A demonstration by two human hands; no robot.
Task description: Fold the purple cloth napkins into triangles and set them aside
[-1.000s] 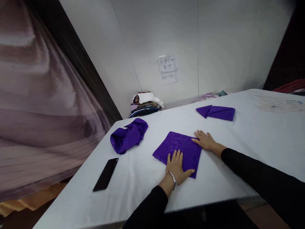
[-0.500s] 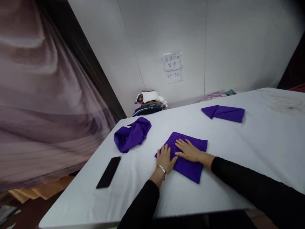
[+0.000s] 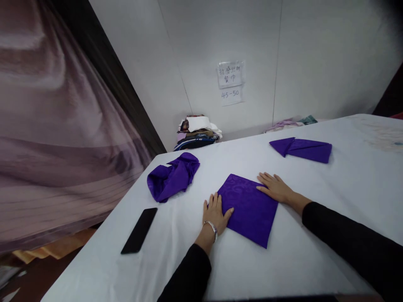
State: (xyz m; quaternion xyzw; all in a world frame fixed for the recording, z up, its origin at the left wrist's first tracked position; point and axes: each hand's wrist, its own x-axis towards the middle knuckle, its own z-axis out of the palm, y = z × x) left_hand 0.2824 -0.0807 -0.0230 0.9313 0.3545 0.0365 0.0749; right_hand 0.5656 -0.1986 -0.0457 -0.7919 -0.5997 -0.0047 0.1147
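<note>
A purple cloth napkin (image 3: 248,209), folded to a flat four-sided shape, lies on the white-covered table. My left hand (image 3: 216,213), with a silver bracelet at the wrist, rests flat over its left corner, fingers spread and thumb on the cloth. At the napkin's far right corner lies my right hand (image 3: 275,188), palm down with fingers apart; its thumb touches the edge. Farther right is a second purple napkin (image 3: 308,150), folded into a long strip with a pointed end. A crumpled purple napkin (image 3: 174,176) sits at the left.
A black phone (image 3: 139,230) lies near the left edge of the table (image 3: 176,260). Behind the table are a stack of folded cloths (image 3: 198,132) and more fabric (image 3: 285,124). Paper signs (image 3: 231,82) hang on the wall. A pinkish curtain (image 3: 63,147) hangs at left.
My right hand has slid rightward from the middle of the napkin to its right corner, uncovering the cloth. My left hand stays at the left corner. The camera view has shifted slightly.
</note>
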